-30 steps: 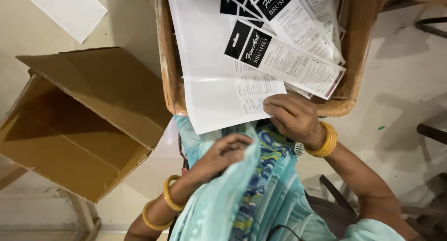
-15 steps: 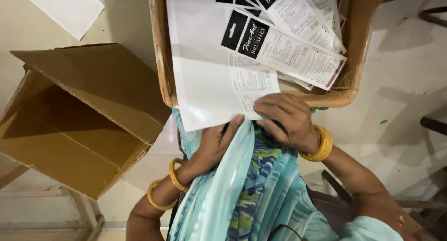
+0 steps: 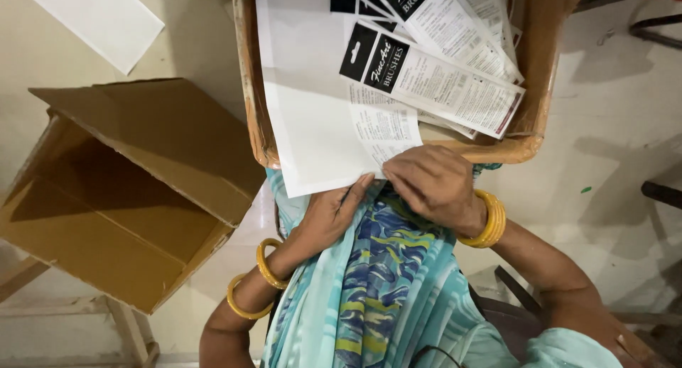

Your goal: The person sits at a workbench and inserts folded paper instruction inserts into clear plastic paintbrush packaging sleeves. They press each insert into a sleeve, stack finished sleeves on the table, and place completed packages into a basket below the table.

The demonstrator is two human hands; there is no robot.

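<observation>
Head view looks straight down at two hands meeting at the near edge of a large white sheet [image 3: 312, 105]. That sheet lies over the left part of a shallow brown tray [image 3: 543, 69], and its near end hangs past the tray rim toward the person's lap. The left hand [image 3: 328, 215] reaches up from the near left, its fingertips touching the sheet's near edge from beneath; whether it truly grips the paper cannot be told. The right hand [image 3: 435, 187] comes in from the right, fingers curled and pinched on the sheet's near right corner, where small print covers the paper.

Right of the sheet and partly on top of it, a fan of long printed cards [image 3: 440, 80] with black ends lies slanted across the tray, each overlapping the next toward the far right. Yellow bangles [image 3: 489, 219] circle the right wrist, and two more sit on the left forearm. A turquoise patterned garment [image 3: 383, 297] with blue and yellow marks fills the near middle, just below both hands.

Well to the left, an open cardboard box [image 3: 121, 197] rests on a wooden frame [image 3: 121, 325], its flaps spread and its inside in shadow. Far left, a plain white paper [image 3: 99, 20] lies alone on the pale floor [image 3: 618, 162].
</observation>
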